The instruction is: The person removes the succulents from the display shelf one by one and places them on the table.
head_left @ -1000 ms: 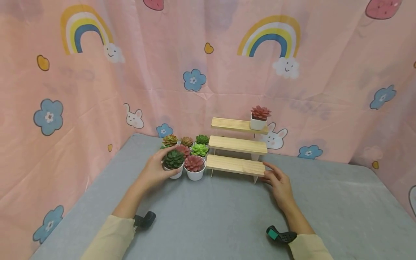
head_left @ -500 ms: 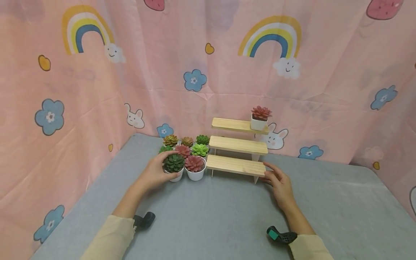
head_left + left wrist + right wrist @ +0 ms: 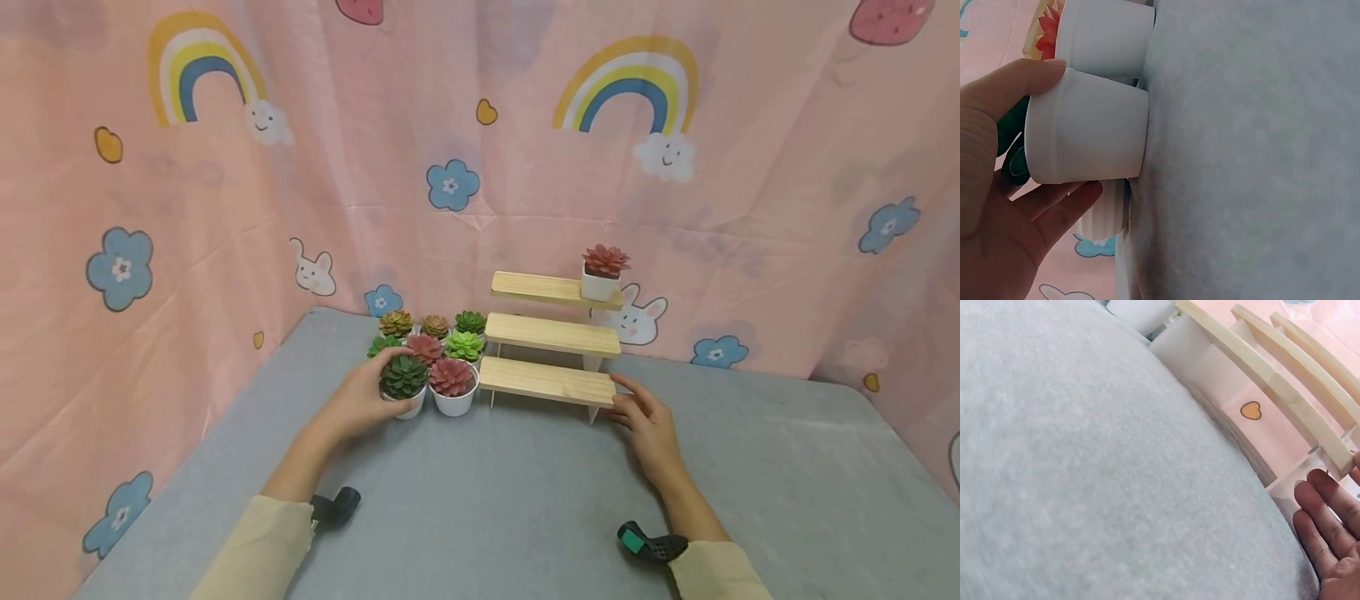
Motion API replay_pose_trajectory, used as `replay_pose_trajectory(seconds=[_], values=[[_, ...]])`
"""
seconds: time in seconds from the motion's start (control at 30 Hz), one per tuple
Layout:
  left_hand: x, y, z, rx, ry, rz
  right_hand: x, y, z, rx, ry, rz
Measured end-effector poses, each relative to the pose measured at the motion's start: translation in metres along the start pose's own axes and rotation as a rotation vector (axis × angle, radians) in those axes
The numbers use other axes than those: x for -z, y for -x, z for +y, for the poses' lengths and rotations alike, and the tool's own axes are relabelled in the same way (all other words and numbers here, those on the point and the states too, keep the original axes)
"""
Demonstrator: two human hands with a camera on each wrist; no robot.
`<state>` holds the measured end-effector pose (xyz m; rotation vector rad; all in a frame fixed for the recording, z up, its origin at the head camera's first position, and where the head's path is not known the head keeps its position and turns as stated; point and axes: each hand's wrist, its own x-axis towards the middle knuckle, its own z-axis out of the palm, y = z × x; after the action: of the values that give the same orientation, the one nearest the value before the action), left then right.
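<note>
My left hand grips a dark green succulent in a white pot, thumb on the near side of the rim and fingers on the far side. The pot's base meets the grey cloth in the left wrist view. Right beside it stands a red succulent in a white pot. My right hand touches the right end of a three-tier wooden stand, its lower fingers extended by the side support. On the top tier sits a red succulent in a white square pot.
Behind the held pot are several more succulents, among them a bright green one, a red one and a yellowish one. They stand close together left of the stand. A pink printed curtain hangs behind the grey table.
My left hand has come slightly down and nearer with the dark green succulent, showing more of the green plant behind. The right hand stays at the stand's end.
</note>
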<state>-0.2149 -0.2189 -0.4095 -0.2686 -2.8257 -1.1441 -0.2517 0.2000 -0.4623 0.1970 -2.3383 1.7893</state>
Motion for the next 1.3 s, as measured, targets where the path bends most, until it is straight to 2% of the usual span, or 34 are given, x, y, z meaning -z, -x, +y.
replay_pose_trajectory(seconds=[0.5,0.83,1.3], values=[[0.0007,-0.0018,0.0014,-0.021,-0.011,-0.017,0.0010,-0.0001,-0.0010,-0.006,0.009,-0.006],[0.0044,-0.0041,0.0063,-0.046,-0.058,-0.014,0.0010,-0.0024,-0.0041,-0.003,0.024,-0.010],[0.0058,0.0018,0.0081,-0.048,-0.083,-0.020,0.0015,0.0003,-0.0016,0.005,-0.015,-0.013]])
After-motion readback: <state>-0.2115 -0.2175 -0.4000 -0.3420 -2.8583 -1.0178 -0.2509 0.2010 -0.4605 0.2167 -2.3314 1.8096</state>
